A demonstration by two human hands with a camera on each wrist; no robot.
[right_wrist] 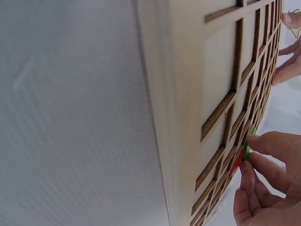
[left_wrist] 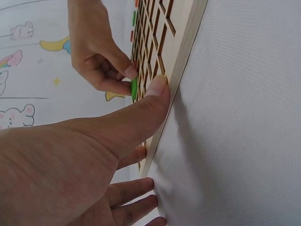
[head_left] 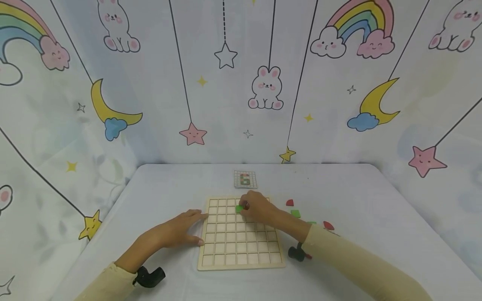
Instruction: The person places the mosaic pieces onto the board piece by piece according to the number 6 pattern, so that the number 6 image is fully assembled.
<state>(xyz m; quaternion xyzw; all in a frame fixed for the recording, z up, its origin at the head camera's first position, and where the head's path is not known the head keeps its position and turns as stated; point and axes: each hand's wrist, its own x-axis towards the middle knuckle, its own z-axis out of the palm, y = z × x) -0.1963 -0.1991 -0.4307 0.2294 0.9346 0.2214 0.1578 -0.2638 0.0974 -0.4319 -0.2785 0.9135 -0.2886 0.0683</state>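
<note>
A pale wooden board [head_left: 241, 267] with a grid of square recesses lies flat on the white table. Near its far edge my right hand [head_left: 260, 209] pinches a green square tile [head_left: 239, 208] between thumb and fingertips. The right wrist view shows the green tile [right_wrist: 247, 149] tilted at the grid, with a red piece [right_wrist: 236, 162] right beside it on the board. Against the board's left edge rests my left hand [head_left: 175, 230], its fingers spread; its thumb [left_wrist: 157, 87] touches the rim.
Behind the board lies a small grid card [head_left: 245, 179] with a coloured pattern. To the right are a red quarter-round piece [head_left: 289, 202], a green square [head_left: 295, 213] and another red piece [head_left: 329, 225]. The right forearm partly covers a further green piece [head_left: 311, 223].
</note>
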